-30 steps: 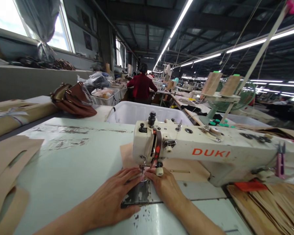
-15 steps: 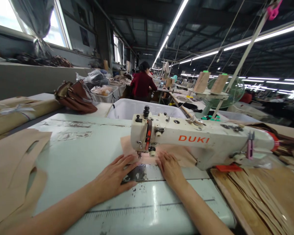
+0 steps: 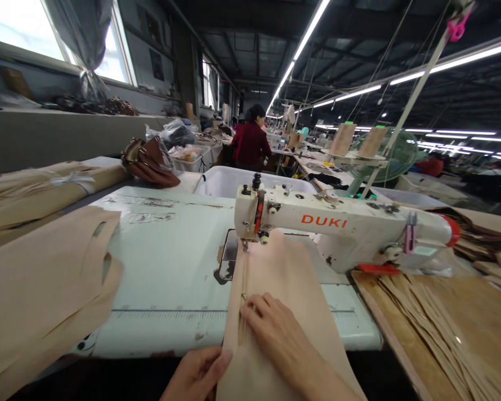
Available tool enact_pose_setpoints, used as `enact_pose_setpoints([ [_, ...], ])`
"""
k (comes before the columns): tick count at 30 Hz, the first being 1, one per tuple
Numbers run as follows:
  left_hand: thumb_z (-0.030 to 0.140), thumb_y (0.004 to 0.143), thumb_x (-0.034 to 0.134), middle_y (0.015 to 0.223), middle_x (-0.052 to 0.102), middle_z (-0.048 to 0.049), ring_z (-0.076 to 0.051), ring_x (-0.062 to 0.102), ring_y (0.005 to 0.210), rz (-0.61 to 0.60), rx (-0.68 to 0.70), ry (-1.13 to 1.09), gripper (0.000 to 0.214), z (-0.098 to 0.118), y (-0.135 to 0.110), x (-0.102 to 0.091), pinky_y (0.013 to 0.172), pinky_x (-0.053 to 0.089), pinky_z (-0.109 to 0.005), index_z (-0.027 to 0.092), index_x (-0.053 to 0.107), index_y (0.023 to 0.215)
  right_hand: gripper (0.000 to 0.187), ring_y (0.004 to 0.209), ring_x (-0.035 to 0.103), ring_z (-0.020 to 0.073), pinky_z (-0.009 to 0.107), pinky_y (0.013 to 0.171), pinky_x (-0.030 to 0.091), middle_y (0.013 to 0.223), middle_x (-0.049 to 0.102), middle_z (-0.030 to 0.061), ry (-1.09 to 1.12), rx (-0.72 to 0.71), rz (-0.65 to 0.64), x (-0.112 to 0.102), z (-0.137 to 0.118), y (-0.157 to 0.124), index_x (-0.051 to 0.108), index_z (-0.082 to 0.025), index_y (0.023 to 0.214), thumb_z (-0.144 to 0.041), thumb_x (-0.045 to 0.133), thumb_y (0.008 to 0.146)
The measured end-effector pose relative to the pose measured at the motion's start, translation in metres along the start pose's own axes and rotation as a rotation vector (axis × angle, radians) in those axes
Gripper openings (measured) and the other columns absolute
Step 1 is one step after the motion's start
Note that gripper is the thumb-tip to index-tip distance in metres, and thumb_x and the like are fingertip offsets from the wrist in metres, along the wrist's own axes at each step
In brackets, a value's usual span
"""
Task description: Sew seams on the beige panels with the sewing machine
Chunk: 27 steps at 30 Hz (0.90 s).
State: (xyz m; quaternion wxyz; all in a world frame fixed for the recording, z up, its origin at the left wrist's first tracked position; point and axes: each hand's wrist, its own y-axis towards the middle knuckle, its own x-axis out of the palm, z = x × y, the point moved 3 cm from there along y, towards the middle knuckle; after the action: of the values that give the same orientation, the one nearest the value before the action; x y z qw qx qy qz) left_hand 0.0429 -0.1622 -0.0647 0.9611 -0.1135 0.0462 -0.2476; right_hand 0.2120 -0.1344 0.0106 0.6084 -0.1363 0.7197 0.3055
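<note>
A beige panel [image 3: 292,289], leather or fabric, runs from under the sewing machine [image 3: 292,214] toward me and over the table's front edge. Along its left side lies a narrow zipper [image 3: 242,323] with a small brass-coloured slider. The fingers of my right hand [image 3: 279,334] are bent and pinched at the zipper, just below the slider. Lower down, my left hand [image 3: 200,373] grips the panel's left edge between thumb and fingers. The presser foot [image 3: 245,245] stands over the panel near the top of the zipper.
More beige pieces [image 3: 50,278] lie at left, beside a tied bundle [image 3: 58,184] and a brown bag [image 3: 150,161]. On the right, a wooden board [image 3: 467,312] carries beige strips. Behind the machine are a white bin [image 3: 217,181] and thread cones [image 3: 343,139]. A person [image 3: 251,139] sits farther back.
The panel, earlier mostly behind the machine head, now stretches toward me with its zipper showing. Both hands have come back from beside the needle, closing on the panel and zipper. The view has shifted slightly.
</note>
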Motion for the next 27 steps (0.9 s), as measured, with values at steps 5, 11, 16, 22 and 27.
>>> enact_pose_setpoints([
  [5, 0.072, 0.082, 0.059, 0.065, 0.042, 0.0011, -0.013, 0.037, 0.060, 0.048, 0.088, -0.059, 0.058, 0.009, 0.005, 0.009, 0.054, 0.033, -0.022, 0.015, 0.060, 0.072, 0.010, 0.085, 0.059, 0.0229, 0.029, 0.059, 0.054, 0.097, 0.059, 0.0070, -0.088, 0.252, 0.054, 0.007, 0.013, 0.020, 0.057, -0.019, 0.101, -0.012, 0.055, 0.093],
  [11, 0.074, 0.086, 0.051, 0.064, 0.045, 0.0008, -0.014, 0.041, 0.059, -0.004, 0.047, -0.112, 0.061, 0.017, 0.001, 0.014, 0.055, 0.038, -0.022, 0.015, 0.057, 0.070, 0.050, 0.120, 0.055, 0.0262, 0.039, 0.099, 0.052, 0.133, 0.052, 0.0148, 0.146, 0.114, 0.105, -0.010, -0.005, -0.021, 0.047, -0.017, 0.133, -0.026, 0.064, 0.087],
  [16, 0.059, 0.094, 0.051, 0.083, 0.067, -0.0037, -0.023, 0.060, 0.088, 0.032, 0.190, -0.036, 0.049, 0.042, -0.003, 0.015, 0.086, 0.048, -0.029, 0.016, 0.069, 0.077, 0.076, 0.137, 0.041, 0.0289, 0.048, 0.110, 0.043, 0.146, 0.045, 0.0177, 0.173, -0.083, 0.152, 0.008, -0.032, -0.061, 0.023, -0.011, 0.153, -0.006, 0.048, 0.082],
  [22, 0.072, 0.090, 0.047, 0.072, 0.073, -0.0118, -0.024, 0.070, 0.065, 0.085, -0.034, -0.138, 0.069, 0.021, -0.001, 0.003, 0.062, 0.056, -0.031, 0.010, 0.074, 0.079, 0.034, 0.100, 0.063, 0.0151, 0.027, 0.090, 0.052, 0.108, 0.067, 0.0039, 0.685, 0.258, 0.149, -0.012, -0.009, -0.050, 0.059, -0.024, 0.121, -0.011, 0.039, 0.097],
  [27, 0.071, 0.085, 0.058, 0.092, 0.076, -0.0171, -0.029, 0.074, 0.083, 0.113, -0.178, -0.369, 0.065, 0.009, -0.001, 0.003, 0.076, 0.061, -0.039, 0.009, 0.072, 0.097, 0.021, 0.079, 0.061, 0.0140, 0.024, 0.072, 0.046, 0.087, 0.064, 0.0000, 0.732, 0.338, 0.082, -0.017, -0.007, -0.040, 0.062, -0.021, 0.093, -0.022, 0.043, 0.101],
])
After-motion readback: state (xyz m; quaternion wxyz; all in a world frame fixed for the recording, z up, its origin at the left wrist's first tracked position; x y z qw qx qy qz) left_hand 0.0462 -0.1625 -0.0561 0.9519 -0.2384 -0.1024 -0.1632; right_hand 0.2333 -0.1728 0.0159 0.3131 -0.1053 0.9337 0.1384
